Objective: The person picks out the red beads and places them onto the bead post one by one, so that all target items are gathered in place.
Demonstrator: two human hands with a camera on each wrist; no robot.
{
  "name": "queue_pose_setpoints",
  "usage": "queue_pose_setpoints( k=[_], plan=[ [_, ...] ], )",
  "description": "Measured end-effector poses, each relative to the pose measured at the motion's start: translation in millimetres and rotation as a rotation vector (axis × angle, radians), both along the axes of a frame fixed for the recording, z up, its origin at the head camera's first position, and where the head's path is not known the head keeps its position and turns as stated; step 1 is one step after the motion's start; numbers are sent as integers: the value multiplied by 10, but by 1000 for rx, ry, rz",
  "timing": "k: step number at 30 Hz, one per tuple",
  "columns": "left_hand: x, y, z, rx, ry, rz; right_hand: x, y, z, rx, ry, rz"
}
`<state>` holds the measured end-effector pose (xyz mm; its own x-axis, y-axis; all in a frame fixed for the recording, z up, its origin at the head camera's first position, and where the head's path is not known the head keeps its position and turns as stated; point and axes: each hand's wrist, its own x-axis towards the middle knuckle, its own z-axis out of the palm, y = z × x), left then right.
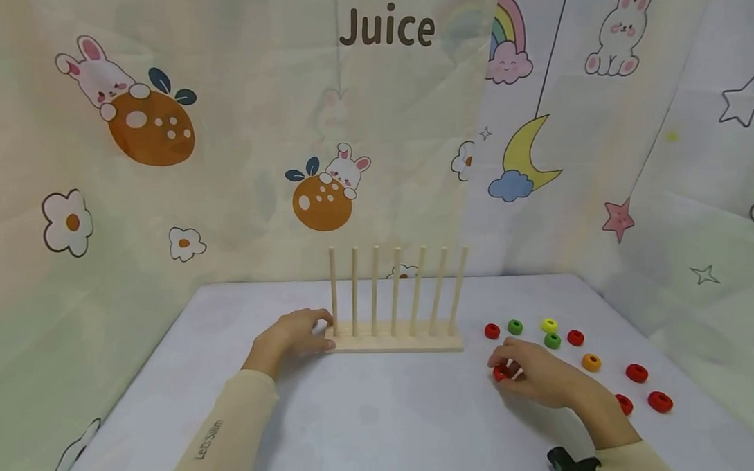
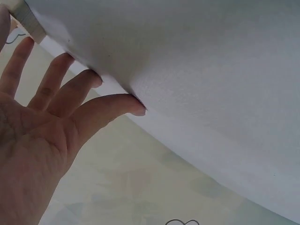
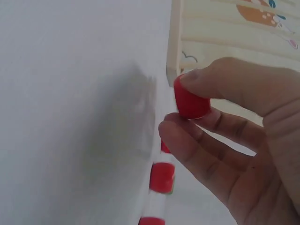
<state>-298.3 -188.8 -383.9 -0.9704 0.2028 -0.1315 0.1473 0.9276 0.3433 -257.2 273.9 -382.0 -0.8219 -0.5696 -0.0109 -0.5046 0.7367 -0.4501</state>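
Note:
A pale wooden rack (image 1: 398, 344) stands on the white table with a row of several upright bare pegs. At its left end my left hand (image 1: 295, 332) holds the base, thumb at the near side. In the left wrist view the left hand (image 2: 44, 126) has its other fingertips at the table surface beside the corner of the rack (image 2: 30, 23). My right hand (image 1: 537, 373), right of the rack, pinches a red bead (image 1: 500, 372) between thumb and fingers. The right wrist view has this red bead (image 3: 191, 99) held by the right hand (image 3: 243, 136), just off the table.
Loose beads lie at the table's right: a yellow bead (image 1: 549, 325), green beads (image 1: 515, 327), an orange bead (image 1: 591, 362) and several red beads (image 1: 637, 373). A black strap piece (image 1: 571, 467) is at the right wrist. Printed cloth (image 1: 243, 134) hangs behind the table (image 1: 371, 415).

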Motion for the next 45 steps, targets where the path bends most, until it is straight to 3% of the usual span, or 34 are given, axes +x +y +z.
queue_pose_setpoints(
  k=[5,15,21,26,36,42,45],
  plan=[
    [7,15,30,-42,-6,-5,-18,-129,89,-22,27,14],
    [-39,16,-18,-56,9,-31,-66,-438,314,-151,56,101],
    [-85,41,-12,-40,-1,6,-92,-648,359,-212,86,108],
    [-44,36,-1,-47,-22,26,-89,-822,371,-297,80,169],
    [-4,-29,-5,-66,-24,52,-135,-1202,459,-329,109,200],
    [-15,-10,-17,-42,-11,26,-214,-1328,540,-367,228,254],
    [-5,13,-18,-38,-9,51,-230,-1421,591,-395,273,270]
  ],
)
